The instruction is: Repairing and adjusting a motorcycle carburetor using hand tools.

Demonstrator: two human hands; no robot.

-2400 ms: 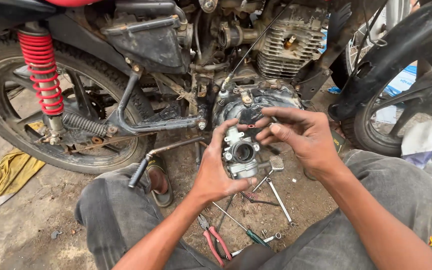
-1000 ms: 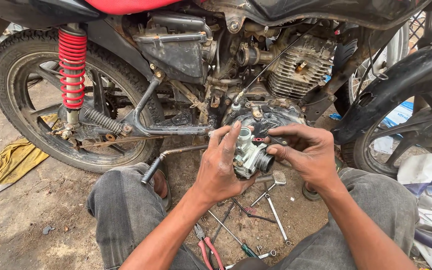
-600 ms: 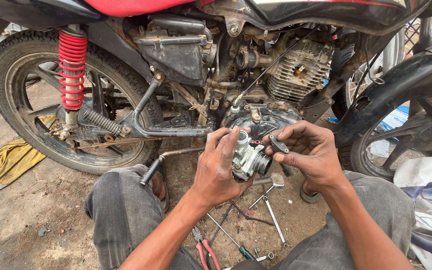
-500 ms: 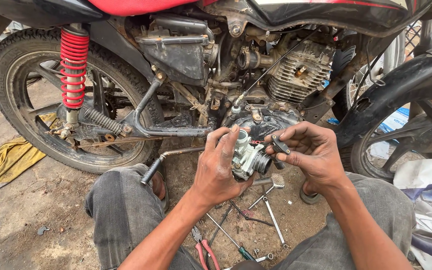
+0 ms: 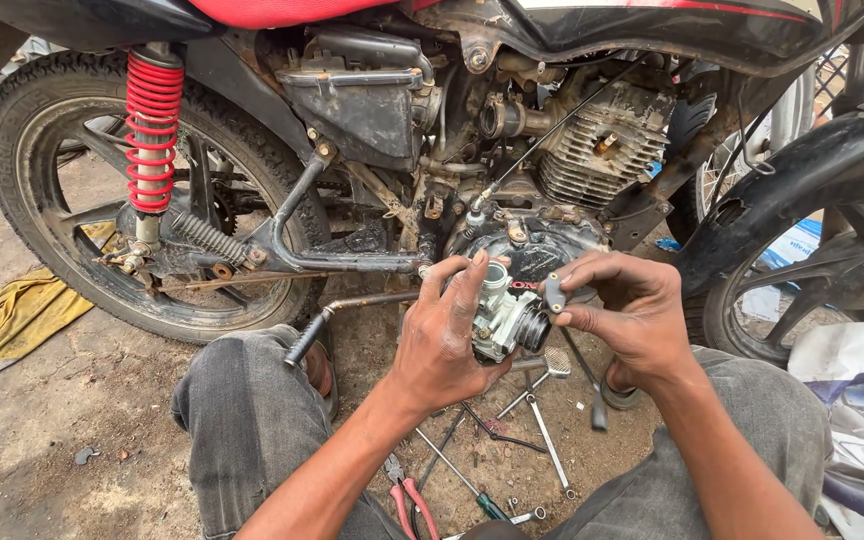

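Note:
My left hand (image 5: pixel 444 338) grips a small metal carburettor (image 5: pixel 505 318), holding it up in front of the motorcycle's engine (image 5: pixel 592 150). My right hand (image 5: pixel 624 318) sits just right of it and pinches a small grey part (image 5: pixel 554 292) between thumb and fingers, close to the carburettor's round opening. Both hands are grimy. I sit on the ground with my knees spread in grey trousers.
A red motorcycle stands ahead, with its rear wheel (image 5: pixel 62 190) and red shock spring (image 5: pixel 152 130) at left. Red-handled pliers (image 5: pixel 410 500), a screwdriver (image 5: pixel 457 485) and loose spanners (image 5: pixel 542 440) lie on the dirt between my legs. A yellow rag (image 5: pixel 12 320) lies left. Another wheel (image 5: pixel 802 270) stands right.
The carburettor has been turned in my left hand, its round opening now pointing right. My right hand has shifted from touching the carburettor's top to holding a small grey part beside it.

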